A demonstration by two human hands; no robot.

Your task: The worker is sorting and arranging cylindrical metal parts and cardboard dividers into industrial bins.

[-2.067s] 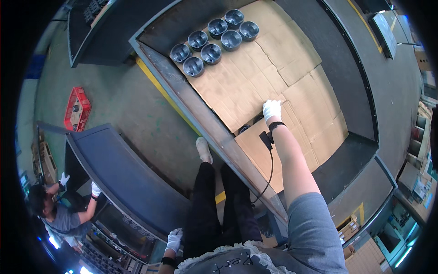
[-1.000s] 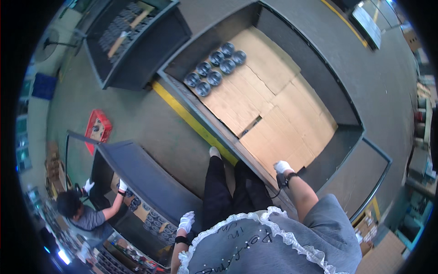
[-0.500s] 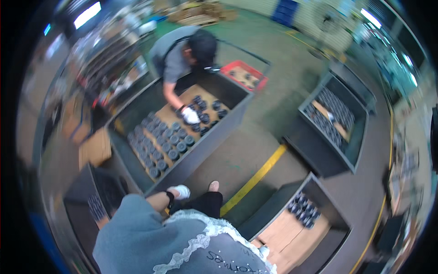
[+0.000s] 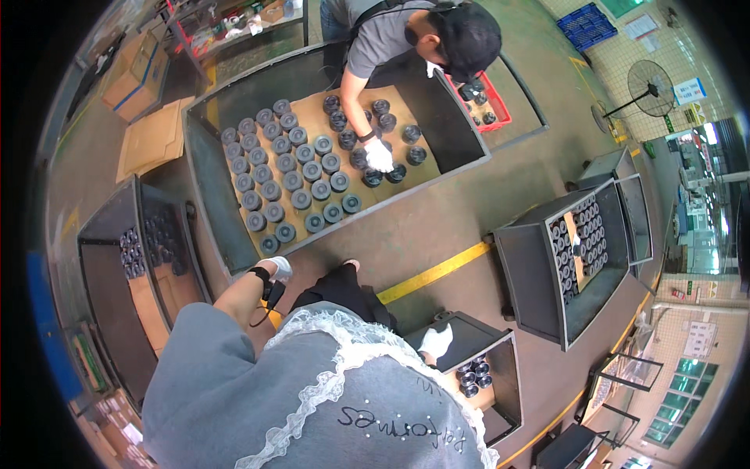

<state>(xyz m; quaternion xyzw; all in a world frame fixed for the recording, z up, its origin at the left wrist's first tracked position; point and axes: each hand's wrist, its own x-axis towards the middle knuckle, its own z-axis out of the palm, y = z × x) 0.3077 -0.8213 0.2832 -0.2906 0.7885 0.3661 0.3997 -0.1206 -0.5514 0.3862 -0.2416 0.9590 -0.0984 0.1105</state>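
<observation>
My left hand, in a white glove, is by the near edge of a large dark metal cart; its fingers are too indistinct to tell how they lie. My right hand, also gloved, is beside the rim of a smaller dark cart at the lower right. Its thumb stands apart and nothing shows in it. That cart holds several black round parts on cardboard. In the large cart, rows of grey-topped round parts fill the left; darker ones stand loosely on the right.
Across the large cart a co-worker leans in, a gloved hand on the dark parts. A red crate stands behind. More carts are at right and left. A fan stands far right.
My view has turned and shifted. My left hand has come up toward the large cart's near edge, and my right hand has risen from the smaller cart's cardboard. The co-worker remains bent over the parts.
</observation>
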